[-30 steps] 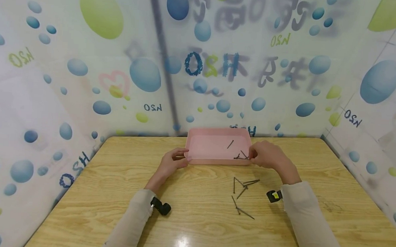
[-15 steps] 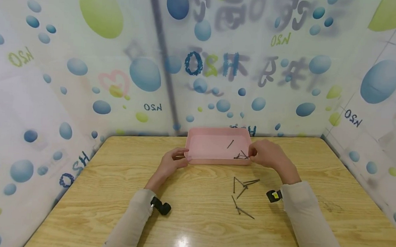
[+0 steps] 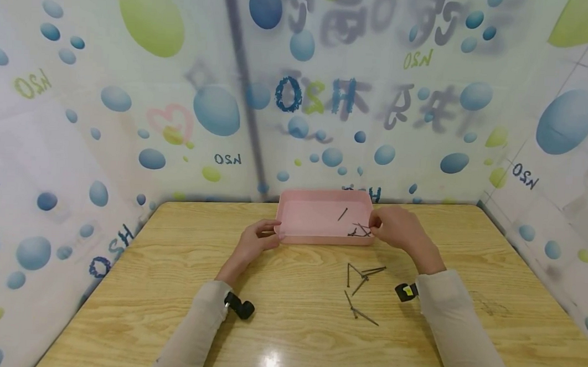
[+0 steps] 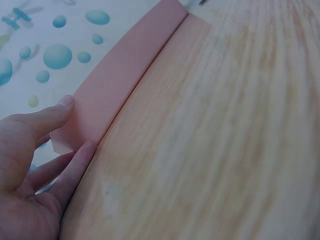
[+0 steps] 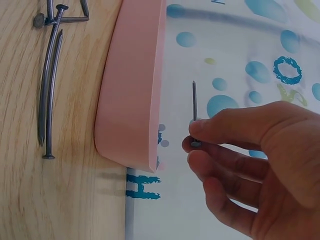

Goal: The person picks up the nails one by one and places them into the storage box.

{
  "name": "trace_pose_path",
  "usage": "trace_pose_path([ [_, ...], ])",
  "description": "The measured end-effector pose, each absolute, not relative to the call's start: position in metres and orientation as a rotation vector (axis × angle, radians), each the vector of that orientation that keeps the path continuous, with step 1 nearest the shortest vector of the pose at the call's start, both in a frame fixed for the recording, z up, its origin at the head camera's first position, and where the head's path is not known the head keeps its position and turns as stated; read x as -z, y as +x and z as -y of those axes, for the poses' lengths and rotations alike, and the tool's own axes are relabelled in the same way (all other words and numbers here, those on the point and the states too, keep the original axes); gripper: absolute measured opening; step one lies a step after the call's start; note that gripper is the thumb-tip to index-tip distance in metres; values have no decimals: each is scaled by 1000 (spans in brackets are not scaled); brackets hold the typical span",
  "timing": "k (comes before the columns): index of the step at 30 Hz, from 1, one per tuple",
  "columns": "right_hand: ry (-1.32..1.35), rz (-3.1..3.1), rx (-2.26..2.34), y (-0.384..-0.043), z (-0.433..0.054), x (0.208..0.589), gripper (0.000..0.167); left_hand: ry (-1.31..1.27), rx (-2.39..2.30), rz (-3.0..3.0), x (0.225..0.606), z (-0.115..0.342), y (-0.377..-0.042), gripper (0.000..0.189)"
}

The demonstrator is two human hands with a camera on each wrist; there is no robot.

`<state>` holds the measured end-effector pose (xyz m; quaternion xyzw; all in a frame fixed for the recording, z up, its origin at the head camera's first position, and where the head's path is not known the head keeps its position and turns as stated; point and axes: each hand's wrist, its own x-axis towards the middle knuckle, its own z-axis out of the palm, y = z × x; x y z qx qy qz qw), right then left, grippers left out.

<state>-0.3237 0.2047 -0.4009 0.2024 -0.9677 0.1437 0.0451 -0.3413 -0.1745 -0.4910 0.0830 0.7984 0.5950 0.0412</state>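
A shallow pink tray stands at the table's back edge with several dark nails in it, most gathered at its front right. My left hand touches the tray's front left corner. In the left wrist view, its thumb and fingers lie against the pink wall, relaxed and fairly straight. Over the tray's right rim, my right hand pinches one nail. The right wrist view shows that nail between thumb and forefinger, head by the fingertips and point sticking out away from the hand.
In front of the tray, several loose nails lie on the wooden table in two small groups. A patterned curtain wall rises right behind the tray. Each sleeve has a black wrist camera.
My right hand has shifted very slightly, and the nail at its fingertips has lifted a little over the tray's right end. The left hand and tray have stayed in place.
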Motion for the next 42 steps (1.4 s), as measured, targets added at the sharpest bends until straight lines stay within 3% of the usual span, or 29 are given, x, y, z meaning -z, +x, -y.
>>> trace_pose_path([
  [42,452,2837,-419,-325,-195,413,8,280,-1827,-2438,490,175,-341,47],
])
